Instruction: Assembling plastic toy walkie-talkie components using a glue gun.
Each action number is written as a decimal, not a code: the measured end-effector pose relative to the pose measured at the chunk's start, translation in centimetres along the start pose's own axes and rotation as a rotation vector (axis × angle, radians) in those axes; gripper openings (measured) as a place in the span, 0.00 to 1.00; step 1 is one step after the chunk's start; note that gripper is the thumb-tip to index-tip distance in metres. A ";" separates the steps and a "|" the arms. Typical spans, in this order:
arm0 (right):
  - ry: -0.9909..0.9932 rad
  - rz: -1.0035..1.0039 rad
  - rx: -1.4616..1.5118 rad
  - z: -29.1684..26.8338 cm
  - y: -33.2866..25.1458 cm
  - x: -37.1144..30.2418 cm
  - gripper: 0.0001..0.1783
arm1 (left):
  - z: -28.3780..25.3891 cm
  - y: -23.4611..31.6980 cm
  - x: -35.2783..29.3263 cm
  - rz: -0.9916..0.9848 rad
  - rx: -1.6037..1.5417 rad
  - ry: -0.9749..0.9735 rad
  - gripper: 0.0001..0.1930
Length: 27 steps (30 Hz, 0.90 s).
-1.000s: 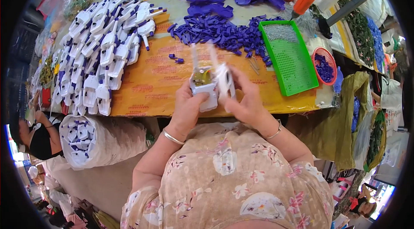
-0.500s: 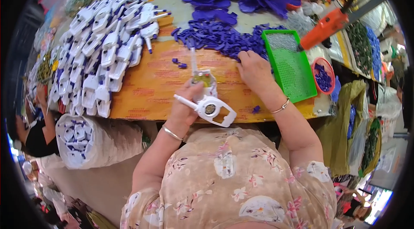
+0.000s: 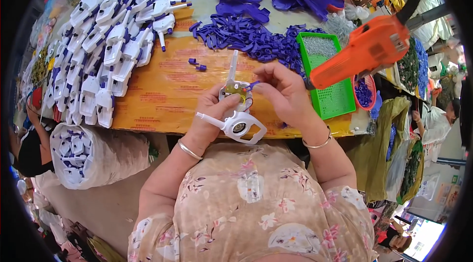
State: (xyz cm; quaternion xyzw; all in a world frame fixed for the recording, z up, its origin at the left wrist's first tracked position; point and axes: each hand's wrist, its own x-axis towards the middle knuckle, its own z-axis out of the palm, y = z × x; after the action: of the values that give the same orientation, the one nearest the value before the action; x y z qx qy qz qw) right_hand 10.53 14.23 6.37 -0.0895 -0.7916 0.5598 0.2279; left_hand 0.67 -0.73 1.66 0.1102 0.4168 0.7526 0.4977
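Note:
My left hand [image 3: 213, 109] is closed around an opened white plastic toy casing. One casing half [image 3: 243, 126] has a round grille and a cut-out and hangs toward me. The other half [image 3: 234, 89] lies face up with thin wires and a small board inside, its clear stem pointing away from me. Between thumb and forefinger my right hand [image 3: 288, 93] pinches a small purple plastic piece [image 3: 252, 85] at the right edge of that half. Beyond my hands spreads a pile of small purple pieces [image 3: 246, 37].
White assembled toys [image 3: 106, 40] are heaped at left, above a sack [image 3: 106, 158] of similar parts. An orange electric screwdriver [image 3: 364, 52] hangs over a green tray [image 3: 335, 106] of screws. Beside it stands a pink basket [image 3: 367, 94]. Two loose purple caps [image 3: 197, 65] lie on the table.
My right hand has come from the purple pile to the opened casing, bringing a small purple piece. The orange screwdriver appears nearer and larger. My left hand keeps its hold.

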 end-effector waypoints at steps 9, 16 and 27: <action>-0.136 0.018 -0.034 -1.2 0.3 1.2 0.06 | -0.1 -0.6 -0.2 0.125 0.288 0.013 0.13; -0.162 0.105 0.057 -1.1 1.0 1.1 0.06 | 0.7 -0.3 -0.4 0.158 0.353 0.028 0.10; -0.127 0.203 0.191 -0.5 2.2 0.4 0.07 | 0.5 -0.5 -0.5 0.128 0.296 -0.020 0.12</action>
State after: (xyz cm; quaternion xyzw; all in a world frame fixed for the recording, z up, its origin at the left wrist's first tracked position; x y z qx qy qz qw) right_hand 10.20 15.62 4.60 -0.1115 -0.7344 0.6574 0.1269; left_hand 1.52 -0.83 1.69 0.2161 0.5105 0.7118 0.4313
